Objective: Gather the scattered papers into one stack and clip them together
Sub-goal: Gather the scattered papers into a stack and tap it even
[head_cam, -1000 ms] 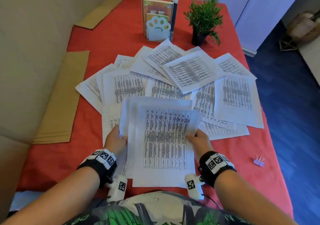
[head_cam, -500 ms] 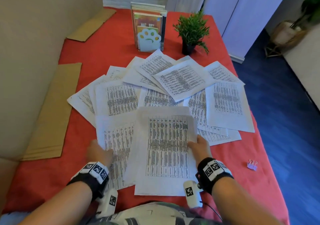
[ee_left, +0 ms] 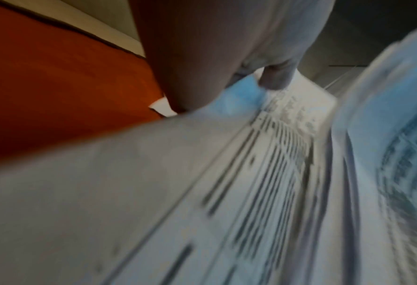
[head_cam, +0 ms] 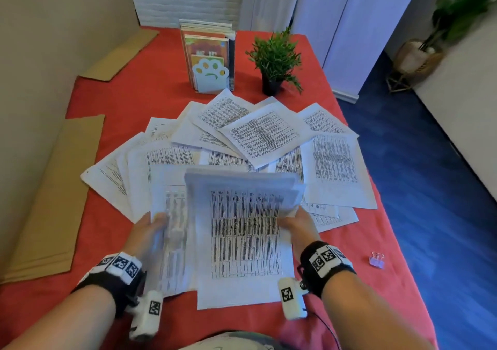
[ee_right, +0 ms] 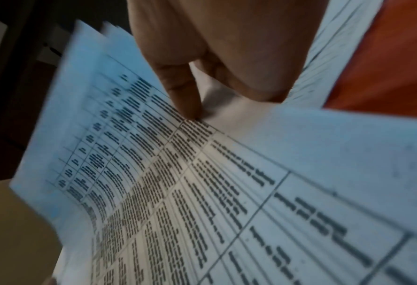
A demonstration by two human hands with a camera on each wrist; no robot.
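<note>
Many printed sheets [head_cam: 263,134] lie fanned out over the red tablecloth [head_cam: 107,99]. Near the front edge my right hand [head_cam: 294,221] grips the right side of a gathered stack [head_cam: 242,242], whose far end is raised. In the right wrist view the thumb [ee_right: 183,92] presses on the stack's top page [ee_right: 202,192]. My left hand [head_cam: 148,231] pinches a blurred loose sheet [head_cam: 172,242] right beside the stack's left side. The left wrist view shows its thumb [ee_left: 275,77] on that sheet [ee_left: 154,192]. A lilac binder clip [head_cam: 377,259] lies alone on the cloth to the right.
A book holder with a paw-shaped bookend [head_cam: 211,76] and a small potted plant [head_cam: 274,61] stand at the back. Cardboard pieces [head_cam: 53,188] lie along the left wall. The table's right edge drops to a blue floor [head_cam: 430,188].
The left hand left the stack, reached to a sheet lying at the left, and now brings that sheet in against the stack. The right hand keeps its hold; the stack's far end has lifted.
</note>
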